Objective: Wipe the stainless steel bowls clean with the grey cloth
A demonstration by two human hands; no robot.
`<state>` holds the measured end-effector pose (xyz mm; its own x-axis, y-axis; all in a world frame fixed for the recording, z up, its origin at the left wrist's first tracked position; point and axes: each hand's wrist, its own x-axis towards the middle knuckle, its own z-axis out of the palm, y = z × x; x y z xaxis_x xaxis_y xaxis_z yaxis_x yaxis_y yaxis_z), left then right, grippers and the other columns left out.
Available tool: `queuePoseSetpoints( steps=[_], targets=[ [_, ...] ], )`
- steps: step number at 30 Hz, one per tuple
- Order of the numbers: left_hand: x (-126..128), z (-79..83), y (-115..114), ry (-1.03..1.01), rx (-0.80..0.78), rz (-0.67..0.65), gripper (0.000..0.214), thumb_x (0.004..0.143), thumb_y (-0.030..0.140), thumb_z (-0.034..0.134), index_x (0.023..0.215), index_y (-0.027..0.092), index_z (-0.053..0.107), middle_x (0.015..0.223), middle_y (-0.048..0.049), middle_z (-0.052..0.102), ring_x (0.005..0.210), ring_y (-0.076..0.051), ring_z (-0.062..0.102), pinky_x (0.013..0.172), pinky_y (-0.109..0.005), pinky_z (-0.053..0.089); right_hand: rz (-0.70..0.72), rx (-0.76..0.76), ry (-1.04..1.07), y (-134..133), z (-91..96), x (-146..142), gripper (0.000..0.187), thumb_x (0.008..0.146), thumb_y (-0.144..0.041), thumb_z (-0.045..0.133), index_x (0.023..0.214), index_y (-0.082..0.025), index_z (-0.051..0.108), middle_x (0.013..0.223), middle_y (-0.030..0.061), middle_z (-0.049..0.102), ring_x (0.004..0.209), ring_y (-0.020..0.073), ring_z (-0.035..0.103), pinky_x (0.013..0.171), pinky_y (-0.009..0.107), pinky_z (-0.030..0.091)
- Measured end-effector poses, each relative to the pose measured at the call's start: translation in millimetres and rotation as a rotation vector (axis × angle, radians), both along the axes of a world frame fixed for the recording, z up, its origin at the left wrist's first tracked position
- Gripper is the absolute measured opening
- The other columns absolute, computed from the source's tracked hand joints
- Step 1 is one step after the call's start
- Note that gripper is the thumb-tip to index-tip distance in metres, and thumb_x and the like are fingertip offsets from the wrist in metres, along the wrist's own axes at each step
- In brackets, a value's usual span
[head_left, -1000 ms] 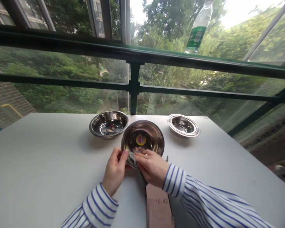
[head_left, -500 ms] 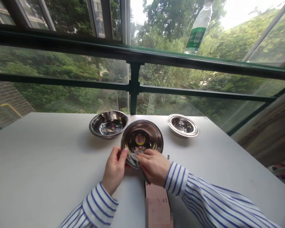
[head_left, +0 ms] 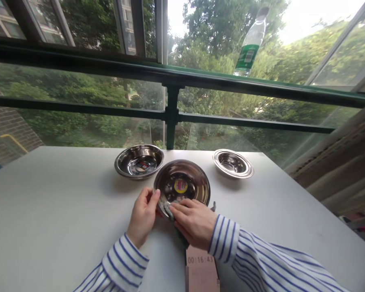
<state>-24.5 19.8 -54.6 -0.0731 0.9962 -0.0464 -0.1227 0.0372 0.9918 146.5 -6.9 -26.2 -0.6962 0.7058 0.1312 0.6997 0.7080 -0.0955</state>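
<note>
A shiny metal bowl (head_left: 197,176) with a round yellow-and-red sticker inside is tilted toward me above the table. My left hand (head_left: 143,213) grips its left rim, thumb on top and fingers underneath. Against the inner near side, my right hand (head_left: 194,221) presses a grey cloth (head_left: 167,210); part of the cloth hangs below the rim, and a tip sticks out on the right. The fingers of the right hand lie over the cloth and hide much of it.
Behind the held bowl to the left sits another metal bowl (head_left: 124,164), and a wide-rimmed metal bowl (head_left: 246,169) is at the right. A phone showing a timer (head_left: 200,269) lies near me on the white table (head_left: 63,211). A plastic bottle (head_left: 249,50) stands on the green railing (head_left: 109,69).
My right hand has slid slightly left and down along the bowl's near side with the cloth. The view has shifted a little, and more of the phone's timer shows.
</note>
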Motion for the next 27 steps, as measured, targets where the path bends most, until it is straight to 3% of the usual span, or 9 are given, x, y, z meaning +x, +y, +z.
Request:
queuePoseSetpoints(
  steps=[3,6,10,16,21,24,27],
  targets=[
    [-5,-0.4,0,-0.019,-0.028,0.010,0.031,0.072,0.047,0.061,0.070,0.020,0.046,0.059,0.0057,0.047,0.050,-0.010,0.044,0.041,-0.021,0.043,0.040,0.008,0.004,-2,-0.3,-3,0.038,0.091,-0.028,0.039,0.123,-0.012,0.049,0.119,0.0107,0.060,0.100,0.0214,0.052,0.081,0.034,0.042],
    [-8,3.9,0,-0.001,-0.054,-0.019,0.032,0.070,0.048,0.061,0.070,0.020,0.047,0.060,0.0050,0.048,0.051,-0.011,0.045,0.041,-0.022,0.044,0.054,0.020,-0.063,5,4.9,22,0.032,0.091,-0.027,0.041,0.116,-0.017,0.056,0.119,0.0075,0.061,0.103,0.0227,0.052,0.083,0.036,0.040],
    [-6,8.9,-1,0.005,-0.092,-0.088,0.029,0.071,0.046,0.061,0.071,0.020,0.048,0.062,0.0045,0.049,0.055,-0.012,0.047,0.041,-0.022,0.045,-0.037,0.076,-0.135,20,15.8,52,0.026,0.088,-0.021,0.044,0.105,-0.016,0.064,0.118,0.0078,0.062,0.110,0.0265,0.050,0.087,0.041,0.038],
    [-7,6.3,-1,-0.061,-0.178,-0.021,0.028,0.069,0.044,0.061,0.071,0.019,0.046,0.060,0.0052,0.050,0.052,-0.010,0.045,0.042,-0.020,0.042,-0.050,0.070,0.013,10,8.9,45,0.028,0.090,-0.022,0.041,0.110,-0.019,0.061,0.115,0.0058,0.063,0.104,0.0221,0.054,0.085,0.038,0.044],
    [-8,9.2,-2,-0.097,-0.277,-0.063,0.030,0.066,0.042,0.063,0.068,0.020,0.043,0.057,0.0058,0.050,0.050,-0.010,0.047,0.044,-0.022,0.043,-0.054,0.200,0.139,22,-4.8,59,0.030,0.090,-0.020,0.039,0.110,-0.014,0.061,0.115,0.0117,0.063,0.106,0.0227,0.053,0.088,0.037,0.047],
    [-6,9.2,-3,-0.113,-0.289,-0.070,0.030,0.066,0.042,0.063,0.068,0.020,0.043,0.057,0.0058,0.050,0.049,-0.010,0.047,0.043,-0.021,0.042,-0.133,0.214,0.099,32,-4.6,61,0.029,0.089,-0.018,0.041,0.107,-0.011,0.063,0.114,0.0132,0.063,0.107,0.0244,0.052,0.090,0.039,0.047],
    [-4,8.2,-4,-0.125,-0.276,-0.043,0.030,0.066,0.043,0.063,0.068,0.020,0.044,0.058,0.0061,0.050,0.049,-0.009,0.047,0.043,-0.021,0.042,-0.128,0.133,0.016,26,1.8,56,0.027,0.088,-0.019,0.044,0.105,-0.015,0.064,0.113,0.0100,0.063,0.105,0.0239,0.053,0.088,0.038,0.047]
  ],
)
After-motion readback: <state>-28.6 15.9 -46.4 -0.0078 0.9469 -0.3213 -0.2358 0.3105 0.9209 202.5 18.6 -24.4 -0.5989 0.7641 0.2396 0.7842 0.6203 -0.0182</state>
